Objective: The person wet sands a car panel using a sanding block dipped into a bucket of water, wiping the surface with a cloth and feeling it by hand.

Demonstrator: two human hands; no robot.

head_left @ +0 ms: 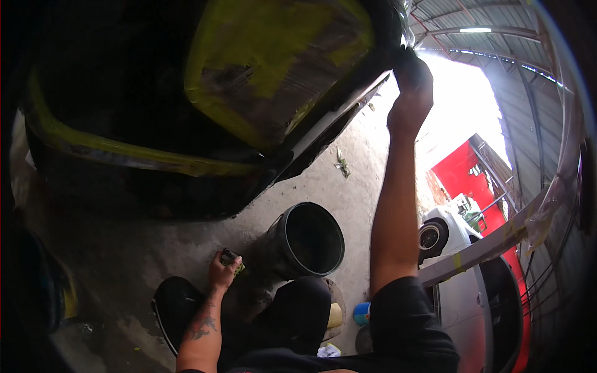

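A black car body (pixel 155 193) fills the upper left, with yellow masking tape (pixel 143 158) along it and a panel (pixel 273 78) covered in tape and paper. My right arm reaches up, and my right hand (pixel 413 90) is closed at the car's edge. Dark shadow and glare hide what its fingers hold, if anything. Low down beside my knee, my left hand (pixel 222 272) is closed around a small dark-and-yellow object (pixel 239 263); its kind is unclear. Just right of that hand stands a black bucket (pixel 311 239), open at the top; its inside is too dark to make out.
Concrete floor (pixel 354 186) lies around my feet, with a scrap of green leaf or tape (pixel 342 163) on it. A blue container (pixel 362 313) sits by my right leg. Farther right are a light-coloured car (pixel 460 295), a wrapped beam (pixel 491 248) and a red panel (pixel 457 171).
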